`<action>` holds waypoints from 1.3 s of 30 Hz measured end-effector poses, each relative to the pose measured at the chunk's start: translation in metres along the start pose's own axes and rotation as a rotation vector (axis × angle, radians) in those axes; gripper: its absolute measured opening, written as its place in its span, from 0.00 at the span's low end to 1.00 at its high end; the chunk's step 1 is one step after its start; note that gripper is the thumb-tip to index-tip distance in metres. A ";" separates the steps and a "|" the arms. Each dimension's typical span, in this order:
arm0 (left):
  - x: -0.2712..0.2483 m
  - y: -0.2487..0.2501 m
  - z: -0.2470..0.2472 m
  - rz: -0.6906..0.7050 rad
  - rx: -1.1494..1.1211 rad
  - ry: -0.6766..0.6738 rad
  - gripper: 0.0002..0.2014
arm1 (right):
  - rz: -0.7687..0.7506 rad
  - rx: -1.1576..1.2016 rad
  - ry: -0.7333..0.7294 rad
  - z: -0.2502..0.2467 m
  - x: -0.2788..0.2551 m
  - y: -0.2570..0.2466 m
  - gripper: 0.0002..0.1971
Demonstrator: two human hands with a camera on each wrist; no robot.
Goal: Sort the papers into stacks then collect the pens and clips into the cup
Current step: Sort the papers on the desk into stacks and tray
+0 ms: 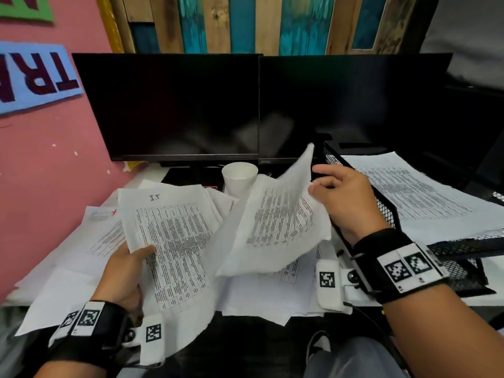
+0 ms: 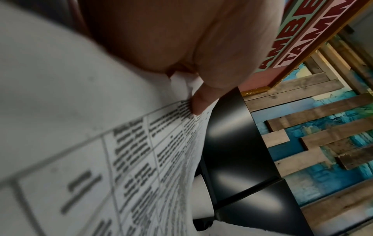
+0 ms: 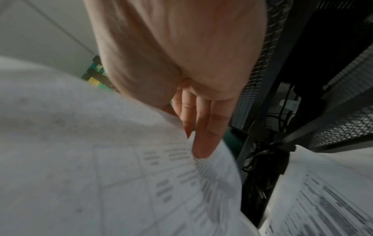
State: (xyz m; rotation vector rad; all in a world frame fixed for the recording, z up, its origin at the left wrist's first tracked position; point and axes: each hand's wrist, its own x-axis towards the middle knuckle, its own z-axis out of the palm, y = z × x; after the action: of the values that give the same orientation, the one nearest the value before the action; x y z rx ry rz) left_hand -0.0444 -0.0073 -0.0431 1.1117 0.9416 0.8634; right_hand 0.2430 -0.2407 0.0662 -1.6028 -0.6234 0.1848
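My left hand (image 1: 128, 266) grips a bundle of printed sheets (image 1: 174, 236) at its lower left edge, thumb on top; the left wrist view shows a fingertip (image 2: 199, 103) pressed on the table print (image 2: 141, 159). My right hand (image 1: 341, 197) pinches the right edge of a single printed sheet (image 1: 275, 222), lifted and curling above the desk; in the right wrist view its fingers (image 3: 201, 127) lie along that sheet (image 3: 121, 159). A white paper cup (image 1: 240, 177) stands upright behind the papers, below the monitors. No pens or clips are visible.
More loose sheets (image 1: 81, 257) cover the desk in front of me. A black mesh tray (image 1: 387, 211) at the right holds a stack of printed pages (image 1: 425, 192). Two dark monitors (image 1: 191, 105) stand at the back; a pink wall (image 1: 41, 173) is on the left.
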 end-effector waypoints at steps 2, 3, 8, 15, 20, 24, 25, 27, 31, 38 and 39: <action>-0.004 0.001 0.002 0.012 0.025 -0.012 0.15 | -0.101 -0.026 0.013 0.001 -0.005 -0.013 0.14; -0.005 0.001 0.002 0.022 0.035 -0.021 0.15 | -0.160 -0.037 0.031 0.002 -0.007 -0.020 0.13; -0.003 0.003 0.003 0.009 0.051 -0.019 0.15 | -0.332 0.137 0.089 -0.002 -0.005 -0.064 0.12; -0.008 0.002 0.013 -0.005 -0.018 -0.014 0.12 | -0.141 0.204 0.007 0.034 -0.005 -0.046 0.12; -0.012 0.000 0.016 -0.074 -0.154 0.041 0.13 | 0.160 0.197 -0.101 0.075 -0.023 0.016 0.13; -0.016 -0.001 0.016 -0.193 -0.251 -0.008 0.22 | 0.287 0.167 -0.115 0.103 -0.035 0.057 0.14; -0.017 -0.001 0.017 -0.185 -0.225 -0.028 0.21 | 0.301 0.152 -0.128 0.108 -0.037 0.063 0.15; -0.017 -0.002 0.019 -0.081 -0.073 -0.067 0.13 | 0.308 0.107 -0.179 0.117 -0.040 0.069 0.16; -0.010 -0.006 0.012 0.028 0.067 -0.051 0.10 | 0.231 -0.031 -0.084 0.112 -0.031 0.071 0.09; -0.001 -0.004 -0.008 0.082 0.052 0.022 0.11 | 0.439 -0.170 -0.147 0.077 -0.007 0.081 0.22; -0.001 -0.005 -0.009 0.087 0.050 0.030 0.11 | 0.472 -0.159 -0.190 0.076 -0.008 0.081 0.24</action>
State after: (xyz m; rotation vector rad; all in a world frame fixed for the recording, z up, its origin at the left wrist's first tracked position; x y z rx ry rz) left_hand -0.0529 -0.0059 -0.0489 1.1926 0.9492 0.9340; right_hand 0.2233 -0.1793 -0.0247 -1.8836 -0.4004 0.6561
